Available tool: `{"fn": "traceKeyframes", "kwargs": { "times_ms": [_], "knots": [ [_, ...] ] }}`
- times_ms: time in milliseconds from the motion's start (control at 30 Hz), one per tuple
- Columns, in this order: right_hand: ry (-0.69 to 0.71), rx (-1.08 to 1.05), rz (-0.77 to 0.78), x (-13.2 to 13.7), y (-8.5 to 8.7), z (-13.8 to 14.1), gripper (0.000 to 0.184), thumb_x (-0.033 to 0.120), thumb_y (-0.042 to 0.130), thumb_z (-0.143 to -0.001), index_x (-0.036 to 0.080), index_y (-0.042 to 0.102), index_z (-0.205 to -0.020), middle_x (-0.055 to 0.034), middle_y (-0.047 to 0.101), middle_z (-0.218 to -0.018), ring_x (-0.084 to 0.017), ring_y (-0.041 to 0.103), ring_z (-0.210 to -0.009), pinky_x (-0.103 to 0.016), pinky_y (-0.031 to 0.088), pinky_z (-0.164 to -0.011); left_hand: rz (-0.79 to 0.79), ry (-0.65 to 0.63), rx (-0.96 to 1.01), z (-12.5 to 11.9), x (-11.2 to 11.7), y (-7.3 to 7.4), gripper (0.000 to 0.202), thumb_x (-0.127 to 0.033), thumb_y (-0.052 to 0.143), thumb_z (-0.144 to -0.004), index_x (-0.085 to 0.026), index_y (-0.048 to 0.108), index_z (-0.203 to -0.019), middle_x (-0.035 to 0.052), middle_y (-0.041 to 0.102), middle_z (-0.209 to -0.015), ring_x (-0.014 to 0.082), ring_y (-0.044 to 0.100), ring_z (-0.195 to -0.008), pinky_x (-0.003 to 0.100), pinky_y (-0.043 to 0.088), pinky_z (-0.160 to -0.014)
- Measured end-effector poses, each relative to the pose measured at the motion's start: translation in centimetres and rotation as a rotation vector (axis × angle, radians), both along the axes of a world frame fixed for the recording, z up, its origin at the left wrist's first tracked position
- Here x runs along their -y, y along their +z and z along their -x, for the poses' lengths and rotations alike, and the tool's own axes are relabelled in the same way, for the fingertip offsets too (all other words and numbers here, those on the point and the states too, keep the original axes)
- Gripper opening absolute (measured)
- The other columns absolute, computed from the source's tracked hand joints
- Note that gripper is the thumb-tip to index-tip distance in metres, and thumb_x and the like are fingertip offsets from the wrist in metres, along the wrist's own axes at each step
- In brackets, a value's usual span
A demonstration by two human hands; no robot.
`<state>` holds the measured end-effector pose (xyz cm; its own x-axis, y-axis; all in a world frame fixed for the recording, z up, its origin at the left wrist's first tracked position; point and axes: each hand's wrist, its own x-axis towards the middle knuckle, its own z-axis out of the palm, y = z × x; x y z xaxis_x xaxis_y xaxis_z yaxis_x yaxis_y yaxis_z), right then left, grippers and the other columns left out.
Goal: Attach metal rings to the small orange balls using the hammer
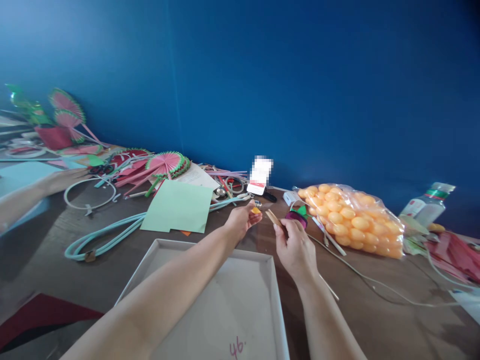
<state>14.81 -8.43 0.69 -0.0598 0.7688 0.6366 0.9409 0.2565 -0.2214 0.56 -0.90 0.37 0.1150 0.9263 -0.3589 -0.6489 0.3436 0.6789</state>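
My left hand (243,220) is raised over the brown table (375,320), its fingers pinched on a small orange piece (256,210). Just to the right, my right hand (294,247) is closed round a thin wooden stick (273,218) that points up and to the left, toward the orange piece. A small purple and green craft piece (297,217) lies right behind the right hand. Below both forearms sits a shallow white tray (258,260).
A clear bag of orange balls (352,220) lies right of the hands, a plastic bottle (425,205) beyond it. A light green sheet (178,207), teal tubing (105,237), pink paper fans (167,164) and straws cover the left. Another person's arm (33,192) reaches in at far left.
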Motion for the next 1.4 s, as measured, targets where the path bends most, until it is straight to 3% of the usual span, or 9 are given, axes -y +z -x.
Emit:
{"fn": "traceKeyframes", "kwargs": {
  "times_ms": [167, 367, 633, 867, 1000, 1400],
  "knots": [
    [0.022, -0.036, -0.086, 0.02, 0.21, -0.12, 0.019, 0.031, 0.046, -0.090, 0.018, 0.055, -0.101, -0.0084, 0.062, -0.095, -0.020, 0.059, -0.088, -0.027, 0.044, -0.066, -0.001, -0.013, -0.012, -0.01, 0.05, 0.18, 0.021, -0.028, 0.058, -0.085, -0.009, 0.057, -0.075, 0.0090, 0.063, -0.065, 0.0104, 0.061, -0.055, 0.024, 0.053, -0.064],
    [0.021, -0.009, 0.001, 0.04, 0.04, -0.05, 0.017, 0.031, 0.047, -0.089, 0.020, 0.056, -0.098, -0.0059, 0.062, -0.092, -0.019, 0.060, -0.082, -0.027, 0.043, -0.061, -0.010, 0.004, 0.035, 0.00, 0.11, 0.27, 0.019, -0.026, 0.061, -0.083, -0.009, 0.057, -0.075, 0.0070, 0.060, -0.062, 0.0108, 0.061, -0.057, 0.025, 0.054, -0.065],
    [0.051, -0.074, -0.134, 0.01, 0.31, -0.16, 0.019, 0.030, 0.047, -0.089, 0.018, 0.055, -0.101, -0.0093, 0.063, -0.095, -0.021, 0.059, -0.088, -0.028, 0.045, -0.067, -0.020, -0.009, 0.007, 0.01, 0.16, 0.29, 0.022, -0.029, 0.058, -0.085, -0.009, 0.057, -0.076, 0.0095, 0.063, -0.066, 0.0106, 0.061, -0.057, 0.025, 0.053, -0.064],
    [0.039, -0.050, -0.039, 0.15, 0.23, 0.09, 0.019, 0.032, 0.047, -0.090, 0.020, 0.057, -0.099, -0.0076, 0.063, -0.093, -0.020, 0.060, -0.084, -0.027, 0.044, -0.063, -0.028, -0.010, -0.001, -0.11, 0.30, 0.52, 0.021, -0.028, 0.063, -0.082, -0.010, 0.057, -0.073, 0.0091, 0.062, -0.062, 0.0119, 0.062, -0.056, 0.026, 0.053, -0.064],
    [0.057, -0.077, -0.100, 0.10, 0.24, 0.03, 0.020, 0.031, 0.047, -0.089, 0.018, 0.056, -0.101, -0.0090, 0.063, -0.094, -0.020, 0.059, -0.087, -0.028, 0.045, -0.066, -0.032, -0.007, 0.003, -0.11, 0.29, 0.49, 0.021, -0.029, 0.062, -0.082, -0.010, 0.057, -0.075, 0.0097, 0.063, -0.066, 0.0115, 0.062, -0.057, 0.026, 0.053, -0.065],
    [0.024, -0.034, -0.088, 0.07, 0.22, -0.18, 0.017, 0.030, 0.047, -0.089, 0.019, 0.056, -0.099, -0.0071, 0.063, -0.093, -0.020, 0.059, -0.085, -0.027, 0.043, -0.064, -0.048, 0.000, 0.009, -0.07, 0.41, 0.64, 0.019, -0.026, 0.060, -0.084, -0.009, 0.058, -0.075, 0.0073, 0.061, -0.062, 0.0106, 0.061, -0.056, 0.025, 0.053, -0.065]
  ]
}}
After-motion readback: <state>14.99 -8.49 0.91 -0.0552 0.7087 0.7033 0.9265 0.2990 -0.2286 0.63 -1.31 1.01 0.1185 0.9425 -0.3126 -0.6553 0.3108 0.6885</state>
